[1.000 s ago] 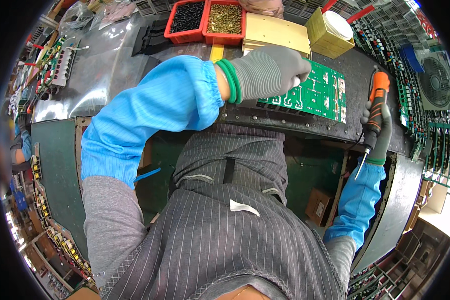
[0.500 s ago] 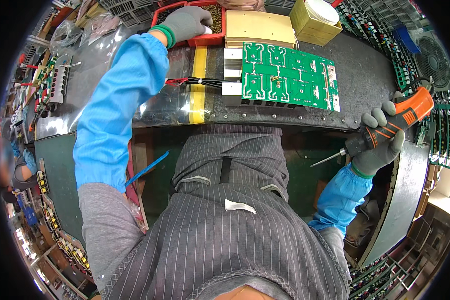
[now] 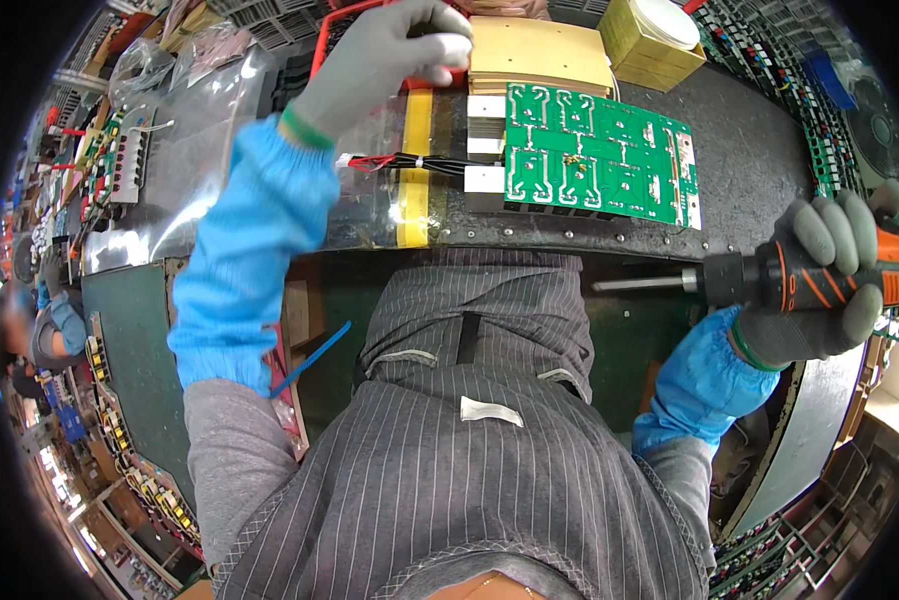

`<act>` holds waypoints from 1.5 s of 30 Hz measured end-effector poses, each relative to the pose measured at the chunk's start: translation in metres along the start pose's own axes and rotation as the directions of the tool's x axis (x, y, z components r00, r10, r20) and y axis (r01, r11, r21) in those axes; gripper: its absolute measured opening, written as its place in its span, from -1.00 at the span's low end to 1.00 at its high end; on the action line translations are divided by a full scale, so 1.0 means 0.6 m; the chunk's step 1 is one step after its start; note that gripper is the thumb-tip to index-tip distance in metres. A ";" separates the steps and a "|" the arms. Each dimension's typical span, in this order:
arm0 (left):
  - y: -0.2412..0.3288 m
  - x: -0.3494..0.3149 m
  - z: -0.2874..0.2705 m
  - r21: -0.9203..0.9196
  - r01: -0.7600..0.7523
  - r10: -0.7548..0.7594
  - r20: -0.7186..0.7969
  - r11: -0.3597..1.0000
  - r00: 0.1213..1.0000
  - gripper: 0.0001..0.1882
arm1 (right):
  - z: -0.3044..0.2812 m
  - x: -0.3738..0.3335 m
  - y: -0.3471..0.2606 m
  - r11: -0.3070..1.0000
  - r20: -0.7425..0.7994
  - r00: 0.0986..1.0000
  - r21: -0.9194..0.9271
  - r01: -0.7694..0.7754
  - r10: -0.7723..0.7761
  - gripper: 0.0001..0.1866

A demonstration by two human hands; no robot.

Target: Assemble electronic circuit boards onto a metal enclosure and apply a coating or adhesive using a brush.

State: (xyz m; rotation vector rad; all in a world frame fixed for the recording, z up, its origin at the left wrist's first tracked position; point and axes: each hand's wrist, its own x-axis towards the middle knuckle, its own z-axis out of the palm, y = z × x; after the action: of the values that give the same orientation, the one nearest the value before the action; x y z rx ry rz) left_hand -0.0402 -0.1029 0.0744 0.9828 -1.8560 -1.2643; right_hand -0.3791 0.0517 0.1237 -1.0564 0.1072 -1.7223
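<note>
A green circuit board (image 3: 595,152) lies flat on the dark workbench (image 3: 750,150), with pale metal blocks and a black-and-red wire bundle (image 3: 410,162) at its left edge. My left hand (image 3: 380,60), in a grey glove with a blue sleeve cover, is stretched out to the red tray (image 3: 322,45) at the far left of the board; its fingertips are bunched over the tray, and whether they pinch anything is hidden. My right hand (image 3: 820,280), gloved too, grips an orange-and-black electric screwdriver (image 3: 770,280) at the bench's near edge, its bit pointing left.
A tan cardboard piece (image 3: 540,55) and a yellow box (image 3: 655,40) sit behind the board. Clear plastic sheeting (image 3: 190,160) covers the bench's left part. Racks of more circuit boards (image 3: 810,90) stand at right and left. Another person (image 3: 45,330) is at the far left.
My left hand went from the board's left edge out to the red tray. My right hand swung the screwdriver from upright to level, bit pointing left.
</note>
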 end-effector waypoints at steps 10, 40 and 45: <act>0.031 -0.136 0.123 -0.539 0.117 -0.179 -0.065 0.834 0.982 -0.82 | 0.062 0.034 0.068 0.968 0.201 0.954 0.159 0.193 -0.223 -0.60; -0.033 -0.076 0.109 0.515 -0.371 0.377 0.097 0.773 0.921 0.00 | -0.003 0.082 0.061 0.783 0.005 0.990 -0.612 0.112 -0.138 -0.69; -0.057 -0.056 0.116 0.659 -0.299 0.251 0.170 0.690 0.953 0.12 | -0.036 0.101 0.071 0.534 0.263 0.961 -0.802 0.267 -0.085 -0.67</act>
State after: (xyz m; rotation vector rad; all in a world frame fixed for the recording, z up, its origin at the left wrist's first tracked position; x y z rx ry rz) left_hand -0.0757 -0.0518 0.0173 0.9583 -2.4830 -0.4095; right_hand -0.3658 -0.0243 0.1238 -2.0006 0.8008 -1.7426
